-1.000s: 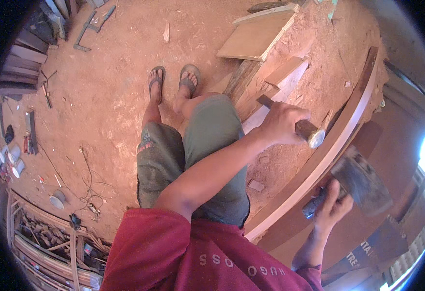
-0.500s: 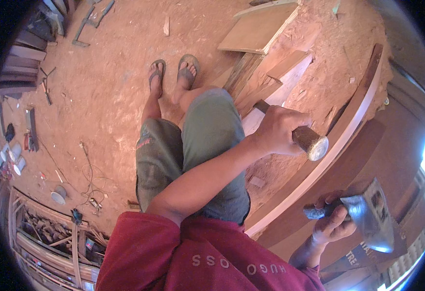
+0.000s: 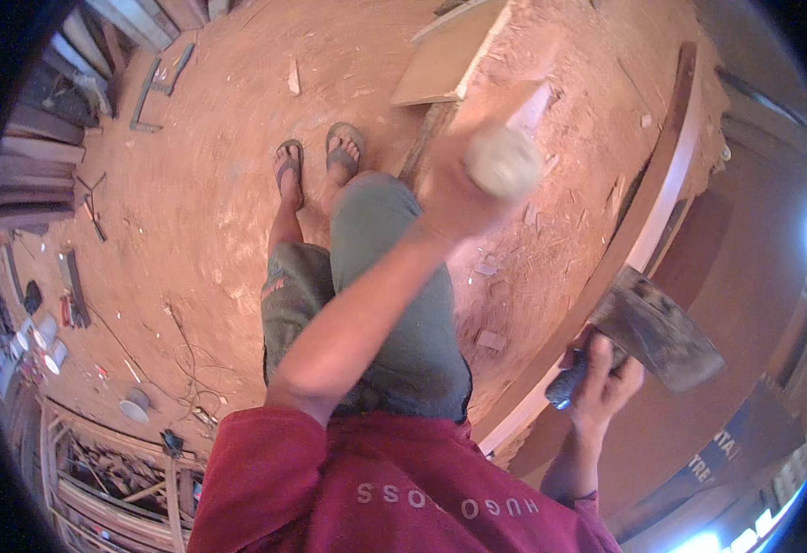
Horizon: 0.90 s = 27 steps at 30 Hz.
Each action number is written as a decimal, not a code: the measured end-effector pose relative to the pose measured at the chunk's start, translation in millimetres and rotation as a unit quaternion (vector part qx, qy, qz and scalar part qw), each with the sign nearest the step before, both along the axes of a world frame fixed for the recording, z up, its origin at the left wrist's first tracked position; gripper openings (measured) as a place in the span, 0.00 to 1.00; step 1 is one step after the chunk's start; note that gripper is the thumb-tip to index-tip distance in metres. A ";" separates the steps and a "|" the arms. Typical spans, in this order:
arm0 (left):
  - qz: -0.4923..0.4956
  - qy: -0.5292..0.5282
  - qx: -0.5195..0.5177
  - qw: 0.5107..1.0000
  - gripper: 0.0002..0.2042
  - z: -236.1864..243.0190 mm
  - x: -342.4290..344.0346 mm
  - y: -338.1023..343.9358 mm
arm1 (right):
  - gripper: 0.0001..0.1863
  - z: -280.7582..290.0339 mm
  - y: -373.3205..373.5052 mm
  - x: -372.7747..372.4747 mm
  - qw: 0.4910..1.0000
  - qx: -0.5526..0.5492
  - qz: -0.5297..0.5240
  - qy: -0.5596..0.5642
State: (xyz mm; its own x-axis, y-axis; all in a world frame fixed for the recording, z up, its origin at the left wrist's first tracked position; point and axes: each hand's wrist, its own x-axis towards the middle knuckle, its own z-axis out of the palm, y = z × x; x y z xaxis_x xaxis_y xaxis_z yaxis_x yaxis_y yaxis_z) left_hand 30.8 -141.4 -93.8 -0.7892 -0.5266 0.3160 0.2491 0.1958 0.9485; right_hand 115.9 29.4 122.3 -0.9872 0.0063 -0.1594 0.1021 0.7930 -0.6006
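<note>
My left hand (image 3: 463, 198) is closed round what appears to be a chisel, held out past my left knee. Its round, pale butt end (image 3: 505, 164) points toward me, blurred; the fist hides the blade. At the right, my right hand (image 3: 597, 373) grips the dark handle (image 3: 565, 382) of a hatchet, whose broad grey metal head (image 3: 666, 336) stands over a curved wooden board (image 3: 650, 221). The two tools are apart. Under and beyond my left hand lies a pale piece of wood (image 3: 530, 106), partly covered by it.
A flat board (image 3: 445, 64) leans ahead on the reddish dirt floor (image 3: 200, 184), among wood chips. My legs and sandalled feet (image 3: 343, 152) are left of the work. At the far left are stacked planks (image 3: 39, 166), a cable (image 3: 187, 355) and a wooden rack (image 3: 113, 479).
My left hand has shifted left and away with the chisel, its butt now turned toward me. The hatchet has risen and its head has turned. The whole view has shifted slightly.
</note>
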 end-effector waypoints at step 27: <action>-0.125 -0.077 0.252 0.957 0.04 21.5 65.7 20.1 | 0.08 -23.8 86.4 89.7 0.980 -0.170 -0.005 -0.105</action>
